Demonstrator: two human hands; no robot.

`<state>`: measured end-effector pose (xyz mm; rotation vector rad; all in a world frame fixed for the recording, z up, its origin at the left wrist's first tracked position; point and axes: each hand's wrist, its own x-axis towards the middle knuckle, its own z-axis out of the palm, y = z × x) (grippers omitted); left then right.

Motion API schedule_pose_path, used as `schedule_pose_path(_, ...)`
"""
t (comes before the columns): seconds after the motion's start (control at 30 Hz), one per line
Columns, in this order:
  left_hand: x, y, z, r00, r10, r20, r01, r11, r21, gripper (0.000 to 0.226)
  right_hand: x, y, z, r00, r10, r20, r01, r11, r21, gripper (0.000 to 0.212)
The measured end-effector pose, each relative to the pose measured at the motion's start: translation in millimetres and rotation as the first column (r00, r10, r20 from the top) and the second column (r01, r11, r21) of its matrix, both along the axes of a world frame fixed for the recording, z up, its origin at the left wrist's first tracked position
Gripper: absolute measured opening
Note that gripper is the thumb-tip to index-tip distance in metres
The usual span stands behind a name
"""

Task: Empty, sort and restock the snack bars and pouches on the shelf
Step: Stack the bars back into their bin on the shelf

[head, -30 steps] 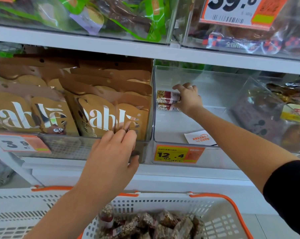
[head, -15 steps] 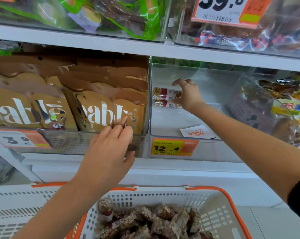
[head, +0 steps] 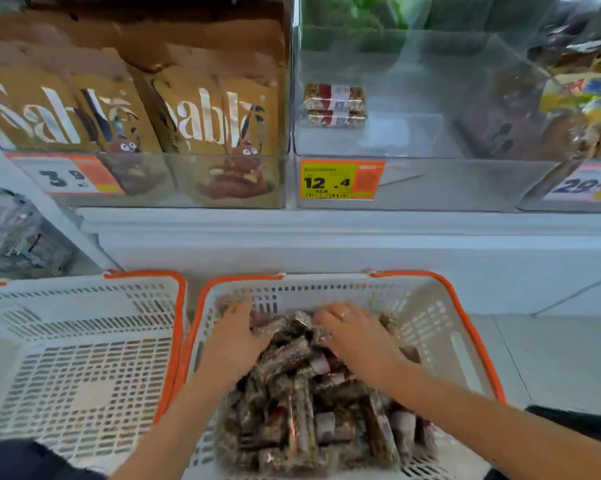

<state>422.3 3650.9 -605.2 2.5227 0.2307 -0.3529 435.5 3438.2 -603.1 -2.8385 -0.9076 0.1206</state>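
Note:
A white basket with an orange rim (head: 465, 323) stands below the shelf and holds a heap of nut snack bars (head: 302, 410). My left hand (head: 236, 337) and my right hand (head: 358, 337) both lie palm down on the far part of the heap, fingers stretched over the bars. I see no bar lifted. In the clear middle bin (head: 430, 181) on the shelf, two or three of the same bars (head: 333, 105) are stacked at the back left. Brown "Sablé" pouches (head: 209, 112) fill the bin to the left.
A second white basket (head: 84, 341) sits empty on the left, touching the first. A yellow 12.4 price tag (head: 340, 180) marks the middle bin. Mixed wrapped snacks (head: 583, 98) fill the bin at the right. Pale floor shows right of the baskets.
Both hands have come down from the shelf into the basket and now rest on the bars. My view has dropped lower, and the stacked bars stay in the bin.

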Motion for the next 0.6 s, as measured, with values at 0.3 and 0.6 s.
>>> schedule_pose_path(0.3,-94.5,-68.9,-116.3,0.888,0.058,-0.457,-0.095,0.994,-0.059,0.074,-98.3,6.4,-114.4,0.464,-0.399,-0.791,0.5,0.855,-0.138,0.06)
schedule_pose_path(0.6,-88.0,-63.8,-125.7,0.883,0.027,-0.468,-0.1,0.986,-0.132,0.094,-88.4,-31.8,-111.2,0.941,-0.331,-0.071,0.305,0.919,-0.249,0.074)
